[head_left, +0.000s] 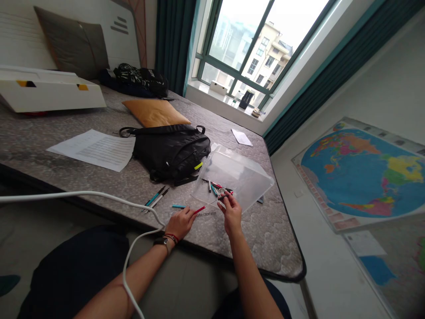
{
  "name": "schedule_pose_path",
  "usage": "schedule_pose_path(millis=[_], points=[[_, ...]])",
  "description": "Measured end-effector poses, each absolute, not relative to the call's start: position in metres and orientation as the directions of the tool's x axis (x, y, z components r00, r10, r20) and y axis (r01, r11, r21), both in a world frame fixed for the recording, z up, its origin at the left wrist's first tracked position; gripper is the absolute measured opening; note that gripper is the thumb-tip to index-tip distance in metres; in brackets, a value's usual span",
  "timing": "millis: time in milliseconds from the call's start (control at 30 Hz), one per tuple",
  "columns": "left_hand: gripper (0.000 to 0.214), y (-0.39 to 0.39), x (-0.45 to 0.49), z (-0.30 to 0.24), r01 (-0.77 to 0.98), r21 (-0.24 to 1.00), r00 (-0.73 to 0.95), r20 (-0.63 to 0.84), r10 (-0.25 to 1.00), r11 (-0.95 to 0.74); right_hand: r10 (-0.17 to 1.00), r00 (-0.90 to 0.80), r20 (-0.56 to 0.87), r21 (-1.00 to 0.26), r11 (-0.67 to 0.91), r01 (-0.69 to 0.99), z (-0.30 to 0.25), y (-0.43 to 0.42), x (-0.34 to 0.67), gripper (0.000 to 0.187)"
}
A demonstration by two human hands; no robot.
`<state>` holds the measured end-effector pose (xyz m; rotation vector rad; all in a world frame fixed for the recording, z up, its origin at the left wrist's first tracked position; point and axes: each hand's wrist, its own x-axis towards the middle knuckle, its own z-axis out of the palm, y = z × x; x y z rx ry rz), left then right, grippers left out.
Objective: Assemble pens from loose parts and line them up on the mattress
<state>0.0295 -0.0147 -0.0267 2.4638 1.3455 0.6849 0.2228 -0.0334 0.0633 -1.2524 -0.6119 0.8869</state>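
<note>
My left hand (181,222) rests at the mattress edge, its fingers closed on a slim red pen (199,209) that points right. A thin, light tip runs from the pen toward my right hand (232,213). That hand is raised in a pinch on a small dark pen piece (222,198), partly hidden by the fingers. Just behind it, a clear plastic box (247,170) lies on its side with several pens (213,187) at its opening. Beside my left hand lies a teal pen piece (178,206). Farther left are teal and white pens (156,198).
A black backpack (169,150) sits behind the pens, near a printed sheet (96,149) and an orange-yellow envelope (156,113). A white cable (83,193) crosses in front of my left forearm. The mattress (259,243) ends at a dark edge. A white case (53,93) stands far left.
</note>
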Motion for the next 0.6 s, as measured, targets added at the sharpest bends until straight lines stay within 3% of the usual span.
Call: schedule_pose_path(millis=[600], points=[[0.033,-0.015,0.030,-0.023,0.697,0.456,0.471,0.292,0.832,-0.554,0.889,0.448,-0.098,-0.989,-0.036,-0.145,0.044,-0.035,0.200,0.041]])
